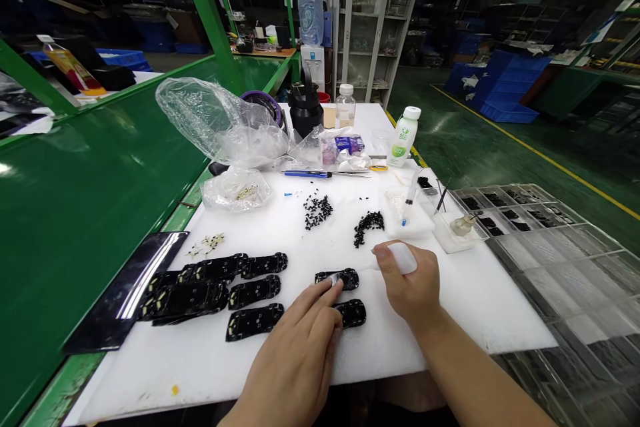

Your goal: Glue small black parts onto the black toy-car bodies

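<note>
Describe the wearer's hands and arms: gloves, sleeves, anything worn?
Both are bare. The left hand has no glove and no ring or watch visible. The right hand is also ungloved, and its forearm is uncovered to the frame edge, with no sleeve or wristband in view. Nails look short and plain.

On the tabletop (470, 320) lies a foam sheet (200, 360). At its near left, flat parts (215, 290) lie in overlapping rows, with a long tray (125, 293) just left of them. The left hand (295, 360) rests between two single parts (345, 293), fingertip on the farther one; the right hand (410, 287) sits just right of them. Behind the hands lie two heaps of small pieces (345, 217). Farther back are plastic bags (225, 127), a flask (305, 107) and two bottles (403, 137). A small dish (463, 227), possibly holding a brush, stands at the right edge, beside compartment trays (540, 227).
</note>
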### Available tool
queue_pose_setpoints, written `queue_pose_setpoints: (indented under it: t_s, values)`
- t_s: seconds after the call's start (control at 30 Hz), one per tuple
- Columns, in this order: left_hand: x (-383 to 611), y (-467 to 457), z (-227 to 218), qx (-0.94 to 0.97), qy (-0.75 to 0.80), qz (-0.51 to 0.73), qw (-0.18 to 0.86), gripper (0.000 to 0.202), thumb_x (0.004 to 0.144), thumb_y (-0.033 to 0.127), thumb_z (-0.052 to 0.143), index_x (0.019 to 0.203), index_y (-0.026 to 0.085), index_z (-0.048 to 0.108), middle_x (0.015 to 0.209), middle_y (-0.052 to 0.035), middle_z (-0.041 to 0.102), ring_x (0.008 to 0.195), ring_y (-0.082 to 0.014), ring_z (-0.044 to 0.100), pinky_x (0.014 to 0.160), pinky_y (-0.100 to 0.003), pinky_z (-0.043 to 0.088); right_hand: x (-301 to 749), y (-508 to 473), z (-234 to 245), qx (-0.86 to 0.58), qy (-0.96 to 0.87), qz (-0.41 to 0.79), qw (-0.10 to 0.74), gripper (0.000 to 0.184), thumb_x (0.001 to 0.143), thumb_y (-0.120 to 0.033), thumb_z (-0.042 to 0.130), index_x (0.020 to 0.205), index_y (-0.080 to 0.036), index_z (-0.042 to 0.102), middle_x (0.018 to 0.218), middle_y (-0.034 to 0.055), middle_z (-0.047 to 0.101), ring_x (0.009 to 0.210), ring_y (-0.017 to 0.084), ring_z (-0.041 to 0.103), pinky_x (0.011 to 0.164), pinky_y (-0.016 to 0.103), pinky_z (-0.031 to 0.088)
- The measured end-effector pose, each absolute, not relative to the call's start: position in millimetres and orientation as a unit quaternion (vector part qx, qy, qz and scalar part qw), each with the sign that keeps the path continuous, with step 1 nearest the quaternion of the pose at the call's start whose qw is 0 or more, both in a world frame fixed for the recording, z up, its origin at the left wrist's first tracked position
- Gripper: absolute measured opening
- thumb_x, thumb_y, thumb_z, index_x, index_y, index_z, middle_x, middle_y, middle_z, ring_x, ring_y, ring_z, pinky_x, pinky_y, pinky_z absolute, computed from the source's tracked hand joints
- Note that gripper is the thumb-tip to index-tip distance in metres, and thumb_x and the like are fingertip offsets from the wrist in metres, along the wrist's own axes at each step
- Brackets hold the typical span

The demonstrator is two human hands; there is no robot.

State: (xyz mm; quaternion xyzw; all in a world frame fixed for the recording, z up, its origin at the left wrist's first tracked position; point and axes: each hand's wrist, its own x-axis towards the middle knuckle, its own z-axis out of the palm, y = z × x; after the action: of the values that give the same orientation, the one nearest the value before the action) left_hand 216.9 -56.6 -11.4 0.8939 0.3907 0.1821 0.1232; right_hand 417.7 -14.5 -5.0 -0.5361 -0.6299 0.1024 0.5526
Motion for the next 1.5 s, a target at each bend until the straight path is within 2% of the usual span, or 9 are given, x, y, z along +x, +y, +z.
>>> queue_pose_setpoints:
  t_s: [0.2,0.37,1.0,1.23,1.5]
  values:
    - [217.2,-56.3,-12.1,0.892,0.393,0.182,0.127,0.012,0.095,0.013,0.041,0.098,0.020,0.050,0.141,-0.0097,0.054,0.139,-0.0239,0.037,0.109,-0.045,0.045,418.7,-14.1,-5.5,-0.536,-0.631,0.107,0.551,0.033,0.093,-0.034,0.054,0.068,-0.015,0.066,0.052,-0.0007,0.057,0.046,0.011,0.052,0.045,0.025,0.039]
    - [216.0,-56.9,-13.1,0.890,0.395,0.184,0.132,0.011,0.095,0.014,0.041,0.097,0.021,0.050,0.140,-0.0088,0.055,0.138,-0.0233,0.038,0.109,-0.044,0.045,419.4,-13.7,-6.3,-0.536,-0.632,0.109,0.549,0.032,0.092,-0.033,0.055,0.068,-0.016,0.066,0.050,-0.0023,0.055,0.044,0.010,0.049,0.044,0.024,0.038]
    - [217.8,-55.6,-8.6,0.888,0.392,0.197,0.135,0.011,0.094,0.015,0.043,0.096,0.022,0.052,0.131,-0.0095,0.061,0.135,-0.0247,0.043,0.107,-0.043,0.047,420.9,-13.8,-4.0,-0.542,-0.629,0.116,0.545,0.029,0.091,-0.031,0.057,0.067,-0.016,0.065,0.051,-0.0019,0.054,0.046,0.011,0.050,0.046,0.024,0.039]
    - [218.9,-55.1,-7.4,0.888,0.395,0.194,0.133,0.011,0.095,0.016,0.042,0.095,0.022,0.051,0.133,-0.0094,0.060,0.135,-0.0242,0.043,0.106,-0.043,0.047,425.6,-19.2,-6.7,-0.505,-0.615,0.127,0.593,0.031,0.092,-0.031,0.053,0.067,-0.016,0.064,0.057,0.0018,0.062,0.049,0.013,0.056,0.045,0.025,0.042]
    - [220.8,-55.0,-5.5,0.890,0.396,0.191,0.121,0.012,0.096,0.018,0.041,0.095,0.021,0.052,0.132,-0.0108,0.062,0.133,-0.0244,0.046,0.105,-0.045,0.049,424.1,-21.1,-5.3,-0.481,-0.658,0.125,0.566,0.025,0.089,-0.027,0.056,0.068,-0.016,0.064,0.061,0.0031,0.066,0.053,0.015,0.061,0.050,0.028,0.046]
